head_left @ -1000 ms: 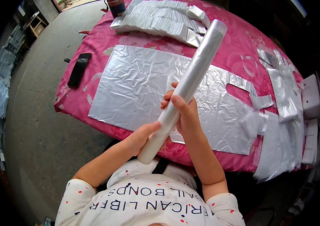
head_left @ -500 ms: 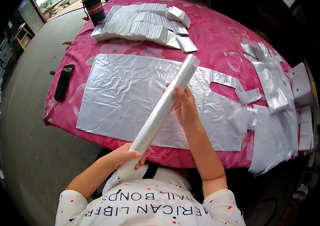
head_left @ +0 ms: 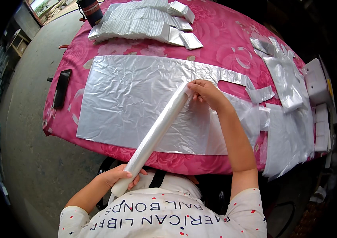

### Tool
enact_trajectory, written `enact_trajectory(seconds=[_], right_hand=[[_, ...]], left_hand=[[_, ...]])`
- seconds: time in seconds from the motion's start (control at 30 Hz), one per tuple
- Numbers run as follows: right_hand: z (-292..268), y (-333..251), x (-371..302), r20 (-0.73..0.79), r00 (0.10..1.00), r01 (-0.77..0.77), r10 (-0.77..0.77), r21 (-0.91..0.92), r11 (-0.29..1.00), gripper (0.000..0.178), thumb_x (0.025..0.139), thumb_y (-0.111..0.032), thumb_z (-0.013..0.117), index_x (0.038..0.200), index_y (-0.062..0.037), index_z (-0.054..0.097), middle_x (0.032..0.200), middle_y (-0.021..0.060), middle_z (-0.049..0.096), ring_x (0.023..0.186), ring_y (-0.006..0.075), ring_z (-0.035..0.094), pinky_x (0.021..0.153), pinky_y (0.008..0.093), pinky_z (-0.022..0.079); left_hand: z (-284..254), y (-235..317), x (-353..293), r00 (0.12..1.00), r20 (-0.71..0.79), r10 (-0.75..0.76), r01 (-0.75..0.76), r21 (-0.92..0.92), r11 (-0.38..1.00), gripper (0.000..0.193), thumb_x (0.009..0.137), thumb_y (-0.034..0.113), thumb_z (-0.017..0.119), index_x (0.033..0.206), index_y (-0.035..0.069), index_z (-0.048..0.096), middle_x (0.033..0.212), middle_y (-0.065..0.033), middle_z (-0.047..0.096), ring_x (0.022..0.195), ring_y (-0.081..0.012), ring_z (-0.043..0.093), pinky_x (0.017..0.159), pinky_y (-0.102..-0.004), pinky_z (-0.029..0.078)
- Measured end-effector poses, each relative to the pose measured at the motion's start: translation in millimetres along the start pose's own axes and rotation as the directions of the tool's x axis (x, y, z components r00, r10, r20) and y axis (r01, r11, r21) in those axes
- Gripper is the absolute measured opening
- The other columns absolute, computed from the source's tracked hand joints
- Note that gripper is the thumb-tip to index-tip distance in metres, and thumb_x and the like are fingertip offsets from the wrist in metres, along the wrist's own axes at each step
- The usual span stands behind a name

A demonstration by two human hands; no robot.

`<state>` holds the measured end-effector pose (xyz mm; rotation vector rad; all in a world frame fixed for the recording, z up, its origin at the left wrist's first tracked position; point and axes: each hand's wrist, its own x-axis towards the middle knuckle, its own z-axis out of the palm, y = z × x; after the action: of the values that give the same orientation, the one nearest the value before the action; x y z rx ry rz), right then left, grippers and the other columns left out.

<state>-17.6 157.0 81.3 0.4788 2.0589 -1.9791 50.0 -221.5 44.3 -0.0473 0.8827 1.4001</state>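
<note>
A long whitish roll of plastic film (head_left: 154, 133) slants across in front of me, its lower end near my lap and its upper end over the table. My left hand (head_left: 126, 175) is wrapped round the lower end. At the upper end, my right hand (head_left: 204, 93) pinches the rim of the roll between thumb and fingers. Beneath the roll, a large flat layer of silvery plastic bags (head_left: 113, 99) lies spread out, with a cut-out handle opening toward its right end.
Rows of folded white packets (head_left: 136, 29) stand at the back of the pink flowered tablecloth (head_left: 216, 35), beside a dark flask (head_left: 91, 12). A black phone (head_left: 62, 89) lies at left. Loose clear bags (head_left: 287, 135) and a white box (head_left: 317, 85) are at right.
My right hand has slid up from the roll's middle to its upper end. The roll has shifted left and its upper end has come down toward me.
</note>
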Motion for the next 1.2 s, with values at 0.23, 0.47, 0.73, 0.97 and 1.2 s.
enact_trajectory(seconds=[0.23,0.47,0.73,0.97,1.2], right_hand=[[-2.2,3.9,3.1,-0.003,0.997,0.072,-0.073,-0.157,0.985,0.017,0.083,-0.019,0.064,0.086,-0.0024,0.063,0.068,-0.0026,0.056,0.057,0.0046,0.048,0.053,0.0190,0.038],[-94.7,26.9,16.8,-0.404,0.839,0.200,-0.365,-0.394,0.897,0.016,0.085,-0.013,0.061,0.089,0.0020,0.064,0.068,-0.0006,0.057,0.058,0.0044,0.047,0.053,0.0208,0.039],[-166.6,39.0,-6.9,-0.545,0.739,0.182,-0.396,-0.405,0.896,0.016,0.085,-0.014,0.060,0.089,0.0012,0.064,0.068,-0.0012,0.057,0.057,0.0052,0.048,0.051,0.0198,0.038],[-98.0,25.5,17.8,-0.347,0.846,0.282,-0.405,-0.352,0.892,0.015,0.085,-0.014,0.061,0.086,0.0006,0.063,0.066,-0.0029,0.055,0.057,0.0041,0.046,0.052,0.0203,0.038],[-54.7,12.1,42.4,-0.206,0.913,0.263,-0.353,-0.365,0.893,0.015,0.084,-0.014,0.061,0.087,-0.0001,0.064,0.068,-0.0007,0.058,0.060,0.0060,0.049,0.056,0.0225,0.041]], left_hand=[[0.7,3.9,-1.6,0.998,-0.055,-0.015,0.017,0.036,0.999,0.062,0.066,0.035,0.073,0.110,-0.004,0.052,0.073,-0.0076,0.057,0.059,-0.0125,0.056,0.055,-0.0253,0.046],[-24.8,-2.6,-27.3,0.984,-0.033,-0.177,0.179,0.082,0.980,0.055,0.067,0.028,0.074,0.107,-0.004,0.055,0.079,-0.0091,0.060,0.065,-0.0145,0.059,0.063,-0.0271,0.048],[-55.0,11.3,-60.6,0.914,0.091,-0.395,0.315,0.451,0.835,0.049,0.074,0.017,0.072,0.115,-0.002,0.053,0.094,-0.0048,0.063,0.090,-0.0128,0.057,0.083,-0.0281,0.044],[9.3,114.9,-13.0,0.981,-0.009,-0.193,0.056,0.969,0.241,0.038,0.067,0.017,0.075,0.099,0.003,0.060,0.090,-0.0086,0.064,0.085,-0.0203,0.062,0.076,-0.0306,0.047],[44.5,142.6,67.5,0.753,0.461,0.469,-0.117,0.796,-0.594,0.048,0.067,0.024,0.073,0.106,0.002,0.057,0.106,-0.0119,0.059,0.096,-0.0302,0.057,0.086,-0.0400,0.045]])
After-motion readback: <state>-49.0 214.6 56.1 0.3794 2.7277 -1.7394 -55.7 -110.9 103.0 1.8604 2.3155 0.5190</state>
